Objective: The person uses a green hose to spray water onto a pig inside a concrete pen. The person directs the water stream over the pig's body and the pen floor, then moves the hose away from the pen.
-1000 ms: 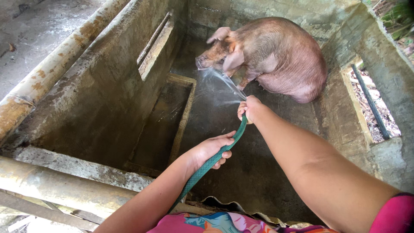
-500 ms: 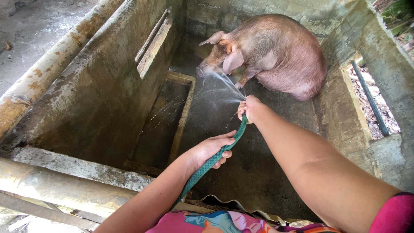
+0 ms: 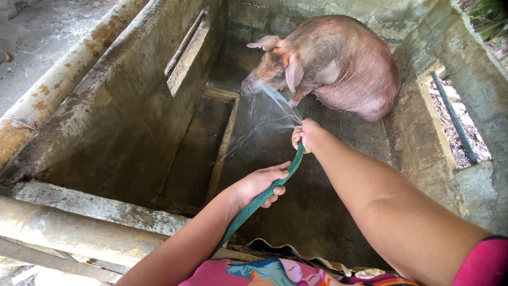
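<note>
A green hose (image 3: 254,204) runs up from the bottom centre through both my hands. My left hand (image 3: 260,184) grips its middle. My right hand (image 3: 306,134) is closed on the hose's end, and a fan of water (image 3: 275,103) sprays from it toward the snout of a reddish-brown pig (image 3: 338,63). The pig sits in the far corner of a concrete pen, its head turned left toward the spray.
The pen's wet concrete floor (image 3: 312,212) lies below my arms. A sunken concrete trough (image 3: 201,148) runs along the left wall (image 3: 121,122). Rusty pipes (image 3: 63,228) cross the near left edge. The right wall (image 3: 465,69) has an opening with a dark bar (image 3: 454,119).
The pig has lifted and turned its head slightly, snout staying in the spray. The water fan has shifted a little. My hands have hardly moved.
</note>
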